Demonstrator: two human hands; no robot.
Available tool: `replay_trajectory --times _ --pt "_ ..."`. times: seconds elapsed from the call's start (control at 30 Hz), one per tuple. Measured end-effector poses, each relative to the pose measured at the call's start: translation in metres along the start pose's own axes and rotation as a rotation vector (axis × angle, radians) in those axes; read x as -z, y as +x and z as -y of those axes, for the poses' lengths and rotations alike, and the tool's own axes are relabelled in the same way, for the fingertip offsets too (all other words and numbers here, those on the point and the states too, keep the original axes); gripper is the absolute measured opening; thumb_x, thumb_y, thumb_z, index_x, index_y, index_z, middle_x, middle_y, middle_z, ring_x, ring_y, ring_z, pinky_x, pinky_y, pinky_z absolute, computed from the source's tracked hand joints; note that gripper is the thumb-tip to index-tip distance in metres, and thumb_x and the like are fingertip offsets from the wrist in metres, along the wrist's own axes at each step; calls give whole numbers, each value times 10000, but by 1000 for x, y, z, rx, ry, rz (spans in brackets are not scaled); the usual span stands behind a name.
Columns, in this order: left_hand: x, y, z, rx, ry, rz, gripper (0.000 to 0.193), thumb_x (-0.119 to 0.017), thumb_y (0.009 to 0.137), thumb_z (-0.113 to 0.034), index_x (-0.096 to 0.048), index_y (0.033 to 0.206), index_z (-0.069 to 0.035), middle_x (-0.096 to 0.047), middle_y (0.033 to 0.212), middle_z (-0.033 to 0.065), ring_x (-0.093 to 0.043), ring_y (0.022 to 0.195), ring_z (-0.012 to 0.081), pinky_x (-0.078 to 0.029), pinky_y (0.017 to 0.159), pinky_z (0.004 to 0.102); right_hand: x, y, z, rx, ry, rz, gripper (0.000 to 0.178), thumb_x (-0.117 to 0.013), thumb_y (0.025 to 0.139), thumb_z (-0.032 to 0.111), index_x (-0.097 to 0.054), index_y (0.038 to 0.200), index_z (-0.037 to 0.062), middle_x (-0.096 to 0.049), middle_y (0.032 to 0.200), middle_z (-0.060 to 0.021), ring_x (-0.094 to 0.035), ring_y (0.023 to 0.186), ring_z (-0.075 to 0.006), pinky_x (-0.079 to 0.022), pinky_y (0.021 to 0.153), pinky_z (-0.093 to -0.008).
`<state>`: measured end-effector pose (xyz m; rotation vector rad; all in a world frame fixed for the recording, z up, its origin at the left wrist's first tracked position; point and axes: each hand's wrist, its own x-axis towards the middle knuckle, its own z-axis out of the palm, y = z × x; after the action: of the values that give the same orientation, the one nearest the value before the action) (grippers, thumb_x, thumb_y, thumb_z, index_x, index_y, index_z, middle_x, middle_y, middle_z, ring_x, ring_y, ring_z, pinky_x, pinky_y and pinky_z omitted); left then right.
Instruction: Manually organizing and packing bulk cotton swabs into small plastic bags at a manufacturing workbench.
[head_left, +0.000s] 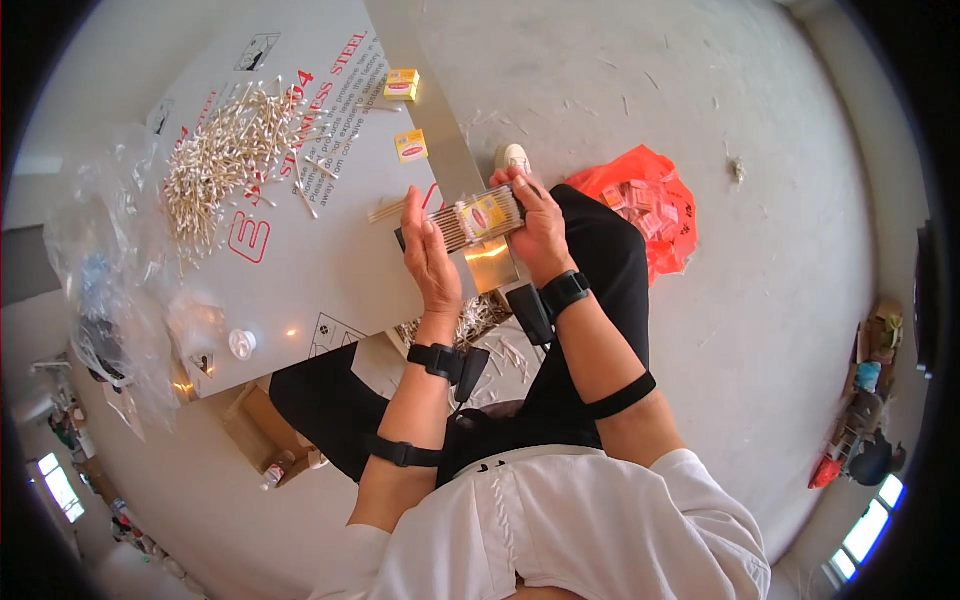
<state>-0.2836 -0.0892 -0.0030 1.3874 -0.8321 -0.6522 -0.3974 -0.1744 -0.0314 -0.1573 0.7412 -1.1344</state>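
A flat, dark-edged box of cotton swabs (450,234) is held at a slant in front of me, just off the table's right edge. On its right part lies a clear packet with a yellow label (484,214). My right hand (541,225) is closed around the right end, thumb and fingers over the edge. My left hand (433,262) holds the left end with its fingers fairly straight; part of its grip is hidden. Left of it, a few swabs (383,211) lie on the table. Two small yellow boxes (402,85) stand farther back near the table edge.
A large heap of loose swabs (225,160) covers the left part of the film-covered table (340,270). Clear plastic bags (110,240) bunch at its left edge. Below are a swab-filled box (482,318) and a cardboard box (262,430). A red bag (675,240) holds pinkish packets on the floor.
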Motion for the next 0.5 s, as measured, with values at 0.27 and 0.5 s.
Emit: replay_trajectory --times 0.27,0.5 --pt "-21 3 -1 -62 -34 -31 598 -328 1059 -386 -344 1469 49 -372 1508 204 -361 1390 292 -244 1169 394 -6 -7 -7 45 -99 -46 324 -594 963 77 -553 1258 -48 -650 1165 -159 -614 1106 -264 -482 1000 -404" --pt "-41 -2 17 57 -173 2 529 -429 1040 -283 -348 1478 4 -382 1513 130 -414 1343 239 -319 1123 381 6 -5 -7 88 -113 -5 297 -617 960 108 -602 1219 -38 -676 1140 -151 -636 1061 -241 -509 947 -371"
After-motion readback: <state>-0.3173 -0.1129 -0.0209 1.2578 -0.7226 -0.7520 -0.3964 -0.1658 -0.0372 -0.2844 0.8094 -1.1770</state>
